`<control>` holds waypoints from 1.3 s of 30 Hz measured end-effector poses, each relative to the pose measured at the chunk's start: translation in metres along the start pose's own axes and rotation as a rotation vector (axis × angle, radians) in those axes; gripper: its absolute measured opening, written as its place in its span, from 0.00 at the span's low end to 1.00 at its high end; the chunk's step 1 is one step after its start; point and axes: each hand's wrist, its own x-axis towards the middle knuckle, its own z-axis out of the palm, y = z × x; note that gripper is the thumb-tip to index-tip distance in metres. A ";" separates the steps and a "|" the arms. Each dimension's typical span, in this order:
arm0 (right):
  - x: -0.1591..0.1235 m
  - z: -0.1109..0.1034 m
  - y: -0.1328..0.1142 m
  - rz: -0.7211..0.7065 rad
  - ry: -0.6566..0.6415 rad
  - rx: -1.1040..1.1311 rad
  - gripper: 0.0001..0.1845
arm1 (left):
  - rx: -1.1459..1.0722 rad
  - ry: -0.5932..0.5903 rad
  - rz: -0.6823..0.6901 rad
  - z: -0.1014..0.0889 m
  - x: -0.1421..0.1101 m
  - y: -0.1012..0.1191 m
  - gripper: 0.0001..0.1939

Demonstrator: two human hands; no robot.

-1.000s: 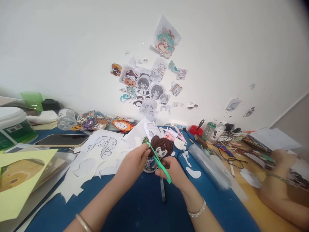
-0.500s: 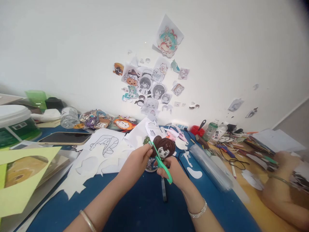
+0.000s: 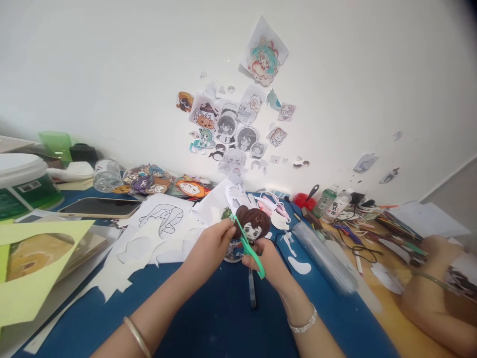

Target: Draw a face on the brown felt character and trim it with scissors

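Note:
My left hand (image 3: 214, 243) pinches the left edge of a cut-out cartoon figure (image 3: 257, 219) with brown hair and a pale face. Green-handled scissors (image 3: 256, 259) are in my right hand (image 3: 269, 258), with fingers around the handle. The blades slant up and left across the figure's hair, their tip close to my left fingertips. Just below the figure, a round picture piece (image 3: 233, 251) shows partly behind my hands. A slim, clear-bodied tool (image 3: 252, 293) lies on the blue mat (image 3: 219, 318) beneath my right hand.
Paper offcuts (image 3: 119, 263) and a line drawing (image 3: 162, 219) lie left, near a phone (image 3: 100, 207) and a green-white tub (image 3: 26, 184). To the right are a clear plastic roll (image 3: 324, 258), bottles (image 3: 337, 204) and another person's arm (image 3: 428, 293). Cut-out pictures (image 3: 246, 136) cover the wall.
The view has shifted slightly. The scissors' handle has tilted a little, while both hands keep nearly the same place on the figure and scissors.

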 end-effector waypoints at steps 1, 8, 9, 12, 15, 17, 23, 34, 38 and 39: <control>0.000 0.000 0.000 0.008 0.000 0.005 0.30 | -0.001 0.004 -0.002 0.000 0.000 0.000 0.11; 0.000 0.002 0.003 0.014 -0.009 0.051 0.30 | -0.029 0.033 -0.006 0.003 -0.001 0.001 0.11; -0.001 0.003 0.003 0.007 -0.018 0.061 0.31 | -0.034 0.036 -0.003 0.004 -0.001 0.001 0.11; -0.002 0.006 0.002 -0.025 -0.048 0.091 0.34 | -0.037 0.057 -0.001 0.006 -0.003 0.002 0.12; -0.003 0.007 0.000 -0.047 -0.084 0.114 0.34 | -0.033 0.066 -0.002 0.007 -0.004 0.003 0.12; -0.004 0.006 -0.001 -0.048 -0.105 0.121 0.34 | -0.041 0.064 -0.003 0.007 -0.005 0.003 0.12; -0.004 0.002 -0.001 -0.046 -0.142 0.082 0.35 | -0.126 0.096 -0.045 0.004 -0.004 0.003 0.12; -0.014 -0.031 -0.018 -0.101 -0.264 -0.235 0.12 | -0.286 0.204 -0.113 -0.005 0.005 -0.009 0.13; -0.005 -0.035 -0.004 -0.197 0.263 0.057 0.14 | -0.287 0.093 -0.101 -0.007 0.003 -0.006 0.13; -0.002 -0.034 -0.001 -0.209 0.332 0.095 0.15 | -0.286 0.059 -0.096 -0.006 0.002 -0.004 0.14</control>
